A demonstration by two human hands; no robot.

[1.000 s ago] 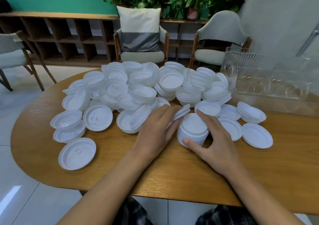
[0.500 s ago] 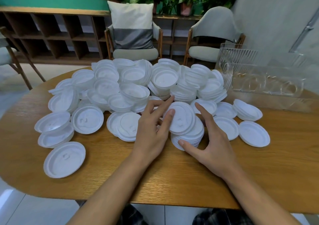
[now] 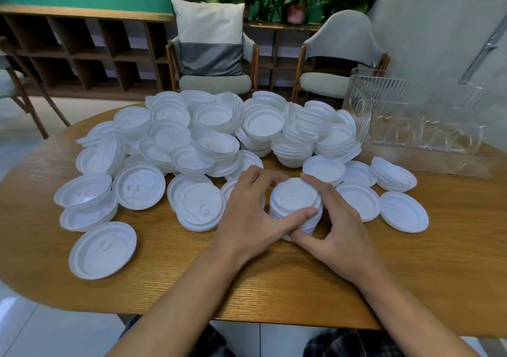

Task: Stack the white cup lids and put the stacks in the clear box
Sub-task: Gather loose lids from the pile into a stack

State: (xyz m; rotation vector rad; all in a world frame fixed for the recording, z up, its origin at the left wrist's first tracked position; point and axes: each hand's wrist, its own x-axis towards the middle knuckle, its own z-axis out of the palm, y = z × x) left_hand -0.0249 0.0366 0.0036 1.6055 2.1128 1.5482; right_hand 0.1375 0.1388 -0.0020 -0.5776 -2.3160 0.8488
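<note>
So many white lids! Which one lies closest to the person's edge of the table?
The lone lid at the near left, flat on the table in front of the heap; every other lid sits farther back.

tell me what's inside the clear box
No white lids show inside the clear box, only glare and moulded patterns. Its lower left corner is hidden behind the lid pile.

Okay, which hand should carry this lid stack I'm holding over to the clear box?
Probably right. The clear box stands off to the far right, on the side of the right hand, which grips the stack too. The left hand would have to cross over it.
</note>
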